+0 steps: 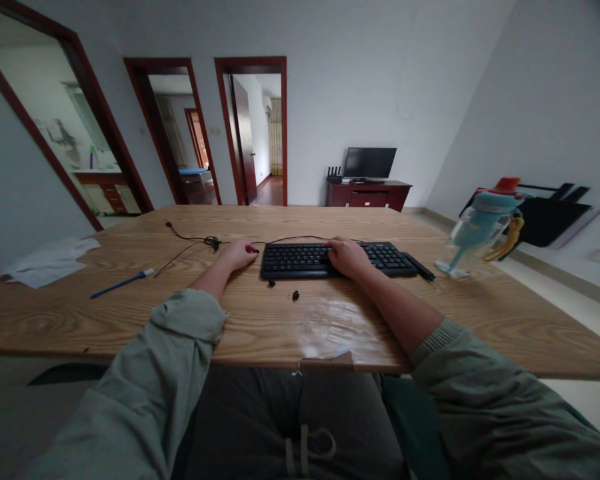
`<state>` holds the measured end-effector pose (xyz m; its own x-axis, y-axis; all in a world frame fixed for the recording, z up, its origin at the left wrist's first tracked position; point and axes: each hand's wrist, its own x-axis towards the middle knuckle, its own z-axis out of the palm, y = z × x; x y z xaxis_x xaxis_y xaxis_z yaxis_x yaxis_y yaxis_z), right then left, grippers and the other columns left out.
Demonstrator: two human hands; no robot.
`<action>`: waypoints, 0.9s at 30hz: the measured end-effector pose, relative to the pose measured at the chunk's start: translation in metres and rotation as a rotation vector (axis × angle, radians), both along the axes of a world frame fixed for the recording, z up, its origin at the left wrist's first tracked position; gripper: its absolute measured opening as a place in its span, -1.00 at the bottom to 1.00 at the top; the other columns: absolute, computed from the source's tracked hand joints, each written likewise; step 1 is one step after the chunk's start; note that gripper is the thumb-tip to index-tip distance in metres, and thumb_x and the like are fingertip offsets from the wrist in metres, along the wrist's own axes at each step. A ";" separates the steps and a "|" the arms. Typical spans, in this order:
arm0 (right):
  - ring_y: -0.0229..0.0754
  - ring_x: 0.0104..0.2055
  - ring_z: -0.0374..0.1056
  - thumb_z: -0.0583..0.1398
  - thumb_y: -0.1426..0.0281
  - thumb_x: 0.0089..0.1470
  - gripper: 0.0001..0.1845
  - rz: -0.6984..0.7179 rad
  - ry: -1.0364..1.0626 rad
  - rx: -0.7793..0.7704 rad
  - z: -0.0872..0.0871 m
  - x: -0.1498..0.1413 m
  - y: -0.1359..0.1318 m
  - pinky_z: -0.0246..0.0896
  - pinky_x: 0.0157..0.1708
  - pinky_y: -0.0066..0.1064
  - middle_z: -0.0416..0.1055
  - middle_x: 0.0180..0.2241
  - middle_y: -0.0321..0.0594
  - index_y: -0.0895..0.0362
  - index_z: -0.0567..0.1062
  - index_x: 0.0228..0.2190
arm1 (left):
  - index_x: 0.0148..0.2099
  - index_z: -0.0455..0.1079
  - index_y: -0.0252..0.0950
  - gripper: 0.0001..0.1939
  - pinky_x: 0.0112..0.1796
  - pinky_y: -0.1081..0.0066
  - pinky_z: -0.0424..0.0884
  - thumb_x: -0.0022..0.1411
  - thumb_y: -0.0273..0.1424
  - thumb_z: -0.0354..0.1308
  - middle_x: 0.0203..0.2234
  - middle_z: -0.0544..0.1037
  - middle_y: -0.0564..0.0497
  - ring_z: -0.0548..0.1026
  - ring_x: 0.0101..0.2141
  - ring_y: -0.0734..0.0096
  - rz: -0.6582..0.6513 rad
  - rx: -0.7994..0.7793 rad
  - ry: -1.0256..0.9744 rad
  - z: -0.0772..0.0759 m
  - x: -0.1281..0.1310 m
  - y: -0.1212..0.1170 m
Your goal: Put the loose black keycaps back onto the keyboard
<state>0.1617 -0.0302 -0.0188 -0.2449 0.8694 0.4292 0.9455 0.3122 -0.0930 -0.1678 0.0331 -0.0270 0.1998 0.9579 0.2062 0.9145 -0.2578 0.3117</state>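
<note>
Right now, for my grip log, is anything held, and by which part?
The left hand seems to pinch a small dark piece; by which part cannot be told. The right hand is on the keyboard, its hold unclear.

So a black keyboard (300,261) is set out mid-table (260,327), with part of its keys covered by the right hand (349,259). Right by its left end, a small dark bit (255,251) is pinched in the left hand (237,255), way too tiny to make out. Two dark pieces (295,295) can be spotted just in front of the keyboard. Over to the left, a blue stick (123,283), a bunched-up cable (211,243) and some white paper (53,261) are kinda scattered around. A see-through bottle (481,220) is stood on the right, and a TV (370,163) is parked on a red-brown cabinet (368,195) at the back.
</note>
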 end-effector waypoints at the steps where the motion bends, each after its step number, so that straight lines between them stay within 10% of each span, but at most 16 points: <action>1: -0.12 -0.04 0.38 0.04 0.43 0.11 -0.62 -0.019 0.024 0.017 0.001 0.003 0.000 0.21 -0.01 -0.39 0.45 -0.02 -0.13 0.11 0.53 -0.10 | -0.25 0.54 -0.27 -0.71 -0.35 0.40 0.34 0.09 -0.21 0.12 -0.32 0.61 -0.10 0.52 -0.33 0.27 0.006 0.001 -0.004 0.001 0.000 -0.001; 8: -0.14 -0.09 0.39 0.07 0.43 0.08 -0.63 0.053 0.010 -0.084 0.000 0.013 0.004 0.18 0.00 -0.43 0.44 -0.06 -0.16 0.09 0.57 -0.13 | -0.16 0.47 -0.28 -0.72 -0.31 0.45 0.37 0.06 -0.34 0.14 -0.26 0.61 -0.06 0.53 -0.30 0.34 0.062 0.128 -0.174 0.009 0.008 -0.007; 27: -0.10 -0.11 0.40 0.09 0.41 0.05 -0.63 0.163 0.017 -0.035 0.002 -0.001 0.000 0.20 -0.01 -0.38 0.50 -0.13 -0.11 0.14 0.58 -0.14 | -0.08 0.52 -0.36 -0.64 -0.35 0.43 0.38 0.12 -0.26 0.19 -0.36 0.59 -0.04 0.45 -0.41 0.43 -0.314 0.119 -0.468 0.022 0.084 -0.048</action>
<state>0.1605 -0.0298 -0.0168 -0.3770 0.8333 0.4042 0.8806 0.4577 -0.1224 -0.0837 -0.0153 -0.0054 0.3325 0.8322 0.4437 0.5604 -0.5527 0.6168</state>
